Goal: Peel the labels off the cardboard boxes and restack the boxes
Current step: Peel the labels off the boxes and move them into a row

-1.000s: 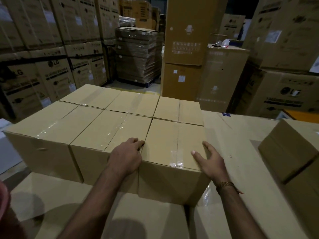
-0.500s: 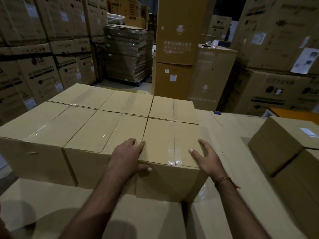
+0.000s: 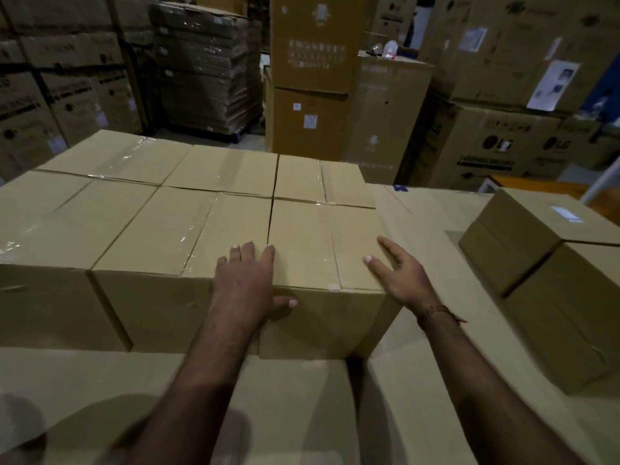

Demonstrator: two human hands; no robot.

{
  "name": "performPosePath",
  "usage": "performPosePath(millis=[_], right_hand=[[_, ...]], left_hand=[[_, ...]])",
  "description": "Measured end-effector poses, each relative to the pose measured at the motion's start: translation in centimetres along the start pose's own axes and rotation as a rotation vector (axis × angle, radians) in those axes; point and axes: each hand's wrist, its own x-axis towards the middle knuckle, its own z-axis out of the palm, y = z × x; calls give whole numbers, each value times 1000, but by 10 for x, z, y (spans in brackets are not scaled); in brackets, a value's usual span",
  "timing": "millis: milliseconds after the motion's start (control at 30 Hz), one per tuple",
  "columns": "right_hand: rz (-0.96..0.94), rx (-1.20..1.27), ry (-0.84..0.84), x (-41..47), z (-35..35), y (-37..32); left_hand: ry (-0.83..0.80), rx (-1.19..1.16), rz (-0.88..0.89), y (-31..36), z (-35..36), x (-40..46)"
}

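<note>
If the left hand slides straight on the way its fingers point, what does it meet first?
The left hand lies flat on the near middle box, fingers pointing away. Sliding on, it would likely cross the seam onto the back-row box behind; nothing stands up in that line.

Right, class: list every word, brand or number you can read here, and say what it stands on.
"LG": the large brown carton at the right, by its round logo.
"LG": a second logo further right on that carton.
Bold line under the logos: blurred.
White sheet on the upper right carton: unreadable.
White label on the small box at right: unreadable.
Sticker on the tall middle carton: too small.
Left-hand stacks: print blurred.
</note>
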Motion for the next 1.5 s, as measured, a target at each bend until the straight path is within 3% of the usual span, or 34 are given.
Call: performPosePath(millis=[100, 233, 400, 600, 833, 1000, 1133, 1267, 1500], right_hand=[[-21, -26, 6, -1, 0, 1], [-133, -160, 190, -6, -1, 4], [-304, -117, 382, -26, -31, 12], [-360, -84, 327, -45, -126, 68], [-342, -173, 288, -70, -277, 142], [-261, -233, 401, -82, -380, 197], [-153, -252, 481, -77, -434, 236], [-18, -306, 536, -68, -463, 271], [252, -617, 437, -58, -486, 314]], left_hand=[[-10, -22, -35, 7, 9, -9], [25, -184, -89, 16, 2, -12], [268, -365, -87, 57, -17, -17], [362, -511, 44, 195, -34, -33], [254, -774, 202, 403, -16, -30], [58, -958, 309, 523, 2, -21], [-63, -1061, 284, 586, 19, -17], [-108, -1013, 275, 623, 32, -19], [-95, -1098, 283, 650, 51, -11]])
